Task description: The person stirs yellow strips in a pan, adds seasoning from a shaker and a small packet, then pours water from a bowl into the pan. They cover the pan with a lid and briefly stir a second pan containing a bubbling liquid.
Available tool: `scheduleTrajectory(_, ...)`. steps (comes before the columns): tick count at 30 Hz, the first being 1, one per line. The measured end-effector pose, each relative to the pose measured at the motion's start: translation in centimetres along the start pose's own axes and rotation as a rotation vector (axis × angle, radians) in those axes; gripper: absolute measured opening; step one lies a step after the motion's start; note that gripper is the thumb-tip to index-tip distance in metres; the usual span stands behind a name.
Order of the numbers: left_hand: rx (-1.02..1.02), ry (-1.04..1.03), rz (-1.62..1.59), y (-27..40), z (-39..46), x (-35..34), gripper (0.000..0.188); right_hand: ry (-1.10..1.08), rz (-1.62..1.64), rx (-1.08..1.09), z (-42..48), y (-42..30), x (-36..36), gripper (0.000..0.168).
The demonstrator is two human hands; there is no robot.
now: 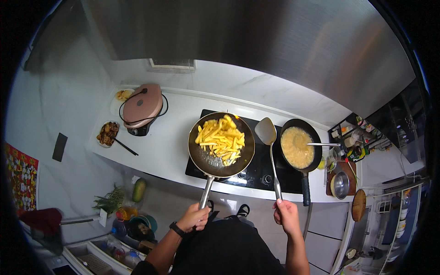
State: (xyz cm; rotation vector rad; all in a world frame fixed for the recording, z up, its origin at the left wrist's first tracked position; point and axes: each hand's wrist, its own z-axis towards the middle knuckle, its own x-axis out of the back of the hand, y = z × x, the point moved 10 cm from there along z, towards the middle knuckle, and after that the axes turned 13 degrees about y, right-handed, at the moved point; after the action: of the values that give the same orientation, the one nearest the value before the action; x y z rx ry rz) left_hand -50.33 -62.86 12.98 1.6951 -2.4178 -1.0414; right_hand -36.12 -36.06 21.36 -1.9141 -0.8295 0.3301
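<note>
My left hand (195, 217) grips the metal handle of a dark wok (216, 169) over the left side of a black glass cooktop (266, 185). Inside the wok, yellow strips that look like cut potato (220, 137) lie heaped towards the far side, the upper ones blurred. My right hand (287, 215) holds a long-handled metal wok spatula (266, 131), its blade up and apart from the wok, to the right of it. Further right, a black frying pan (307, 126) contains a pale yellow, soupy food (296, 147). A metal utensil handle (323, 144) reaches out of that food across the rim.
A pink electric griddle (143, 105) with its cord on top stands on the white counter (172, 137). Left of it are a dish of browned food (108, 133) and chopsticks (126, 147). A metal bowl (341, 185) and a condiment rack (350, 137) stand at right. The range hood (240, 31) hangs above.
</note>
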Motion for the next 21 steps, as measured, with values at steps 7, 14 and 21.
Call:
scheduleTrajectory(7,0.056,-0.058,-0.064,0.2,1.1,-0.2,0.022,0.003,0.017,-0.025,0.0,0.4,0.3,0.038)
scheduleTrajectory(14,-0.053,-0.039,-0.022,2.9,3.1,0.1,0.019,-0.01,0.009,-0.01,-0.2,0.3,-0.3,0.039)
scheduleTrajectory(21,0.025,-0.033,-0.047,-0.9,0.7,0.5,0.017,0.018,-0.008,0.035,-0.1,-0.3,0.4,0.041)
